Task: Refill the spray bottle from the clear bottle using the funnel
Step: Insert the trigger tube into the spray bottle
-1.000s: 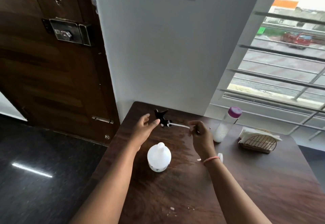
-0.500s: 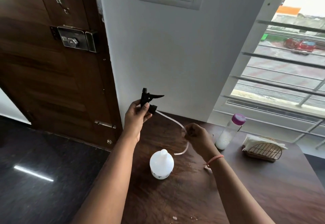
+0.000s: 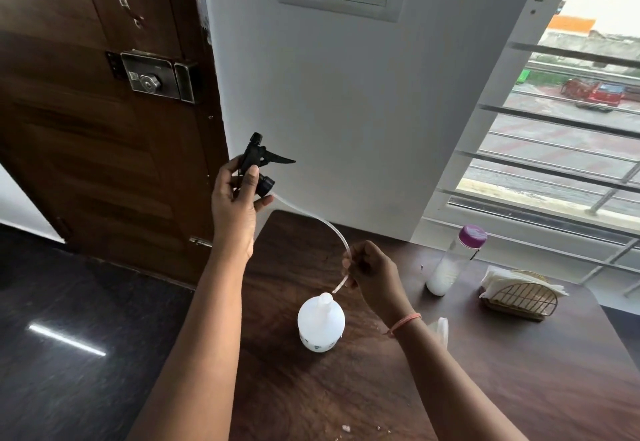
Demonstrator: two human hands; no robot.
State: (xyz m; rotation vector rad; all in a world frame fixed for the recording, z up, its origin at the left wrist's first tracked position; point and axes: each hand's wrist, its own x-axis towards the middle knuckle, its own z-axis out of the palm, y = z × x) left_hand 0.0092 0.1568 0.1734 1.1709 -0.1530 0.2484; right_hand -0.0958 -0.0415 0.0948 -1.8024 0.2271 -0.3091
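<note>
The black plastic trigger spray head (image 3: pixel 259 167) is gripped in the curled left hand (image 3: pixel 235 198), raised above the dark wood-grain table (image 3: pixel 519 371). Its thin, translucent, curved dip tube (image 3: pixel 320 222) is pinched near the lower end by the right hand (image 3: pixel 372 272), the tip held just above the open neck of the squat, rounded white plastic spray bottle (image 3: pixel 321 323). The tall clear cylindrical bottle with the purple cap (image 3: pixel 450 262) is seen upright near the window, beside a wire napkin holder (image 3: pixel 519 297).

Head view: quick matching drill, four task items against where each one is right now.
Things:
1. spray head
2. dip tube
3. spray bottle
4. clear bottle

Places:
A. standing near the window, purple cap on
B. gripped in the left hand, raised off the table
C. pinched by the right hand near its lower end
D. standing uncapped on the table

Pairs: 1-B, 2-C, 3-D, 4-A
</note>
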